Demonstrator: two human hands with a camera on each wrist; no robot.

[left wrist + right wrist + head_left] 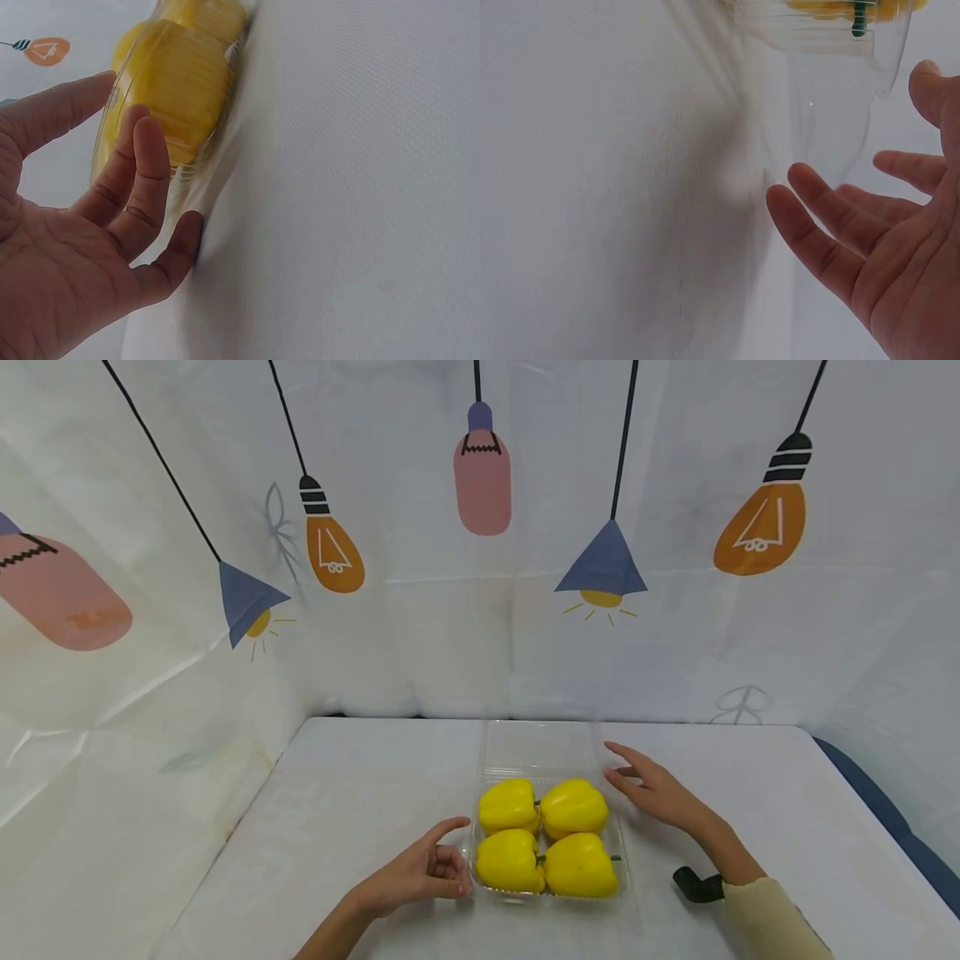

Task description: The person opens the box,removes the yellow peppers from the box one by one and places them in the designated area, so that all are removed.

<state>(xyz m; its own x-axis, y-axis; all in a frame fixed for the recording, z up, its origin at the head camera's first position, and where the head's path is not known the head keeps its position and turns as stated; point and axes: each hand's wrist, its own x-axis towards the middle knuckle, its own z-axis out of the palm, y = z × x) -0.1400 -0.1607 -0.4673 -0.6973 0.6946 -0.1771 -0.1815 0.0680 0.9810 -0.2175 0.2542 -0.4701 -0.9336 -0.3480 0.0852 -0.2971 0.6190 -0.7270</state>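
Several yellow bell peppers (581, 865) with short green stems sit in a clear plastic clamshell box (624, 843). Its transparent lid (538, 748) is folded back, away from the person. My left hand (416, 875) is at the box's left side with loosely bent fingers. In the left wrist view, one fingertip (105, 82) reaches the box's rim; whether it presses there I cannot tell. Off the box's right side, close to the lid, my right hand (660, 789) is held with fingers spread and nothing in them. A green stem (859, 19) shows through the box wall in the right wrist view.
The box stands on a white-covered table (360, 793). Behind and to the left hangs a white curtain (420, 635) printed with lamps and bulbs. A black object (697, 887) sits at the right wrist, and something dark blue (877, 793) lies beyond the table's right edge.
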